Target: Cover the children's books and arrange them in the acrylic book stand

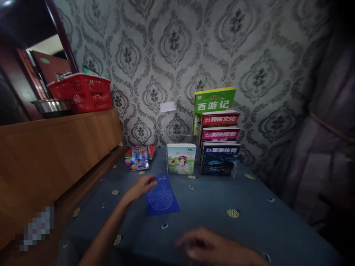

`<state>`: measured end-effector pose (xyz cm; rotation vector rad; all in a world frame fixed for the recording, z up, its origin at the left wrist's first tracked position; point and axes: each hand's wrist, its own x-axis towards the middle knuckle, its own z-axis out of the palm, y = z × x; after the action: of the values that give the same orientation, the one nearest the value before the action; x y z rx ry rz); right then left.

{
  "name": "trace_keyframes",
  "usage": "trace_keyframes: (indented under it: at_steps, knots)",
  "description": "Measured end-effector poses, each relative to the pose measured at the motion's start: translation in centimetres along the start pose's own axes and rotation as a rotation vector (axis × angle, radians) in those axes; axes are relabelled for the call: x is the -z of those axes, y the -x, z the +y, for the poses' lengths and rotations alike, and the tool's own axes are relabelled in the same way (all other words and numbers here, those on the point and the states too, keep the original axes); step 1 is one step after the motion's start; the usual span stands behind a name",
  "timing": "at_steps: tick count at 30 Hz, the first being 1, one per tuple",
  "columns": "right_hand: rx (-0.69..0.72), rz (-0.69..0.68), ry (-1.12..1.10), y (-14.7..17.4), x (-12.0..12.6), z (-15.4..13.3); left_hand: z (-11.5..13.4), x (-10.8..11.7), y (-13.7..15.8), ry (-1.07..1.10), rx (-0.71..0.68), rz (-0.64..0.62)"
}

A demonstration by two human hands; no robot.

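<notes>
Paper, blue, lies on the table just below frame centre. Left hand, loosely curled, is at its upper-left edge; whether gripping, I cannot tell. Right hand, blurred, half-open and empty, is at bottom centre.

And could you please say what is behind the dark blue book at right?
Behind it rise a pink-banded book, a red-banded book and a green book; their lower parts are mostly covered.

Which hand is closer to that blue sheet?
Left: the left hand is at the far left corner of the blue sheet; the right hand is apart, rightward and closer to the person.
</notes>
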<state>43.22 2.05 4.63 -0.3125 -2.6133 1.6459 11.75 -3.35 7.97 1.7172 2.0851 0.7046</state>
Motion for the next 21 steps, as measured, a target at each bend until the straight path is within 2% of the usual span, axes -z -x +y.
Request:
trace_keyframes:
  at_steps: [1,2,5,8,10,13,17,21]
  knots:
    - [0.038,0.009,-0.039,-2.5,0.9,-0.7,0.1,0.6,-2.7,-0.168,0.14,0.198]
    - [0.09,0.104,-0.07,-5.1,1.5,-1.2,0.1,1.0,-5.2,-0.233,0.227,0.281]
    - [0.185,0.405,-0.077,-11.7,2.5,-0.8,-0.4,1.2,-11.2,-0.332,0.385,0.381]
    - [0.198,0.547,-0.059,-15.3,2.9,2.4,-1.5,0.6,-14.4,-0.402,0.485,0.397]
    - [0.191,0.595,-0.087,-16.1,3.0,5.0,-2.4,0.3,-15.3,-0.441,0.522,0.37]
    - [0.163,0.581,-0.179,-16.1,3.2,7.5,-3.6,0.1,-15.6,-0.504,0.523,0.325]
    - [0.137,0.557,-0.11,-15.7,3.3,7.4,-4.5,0.5,-15.4,-0.573,0.508,0.287]
    - [0.153,0.568,-0.019,-15.5,3.2,6.6,-4.6,0.3,-15.4,-0.618,0.507,0.302]
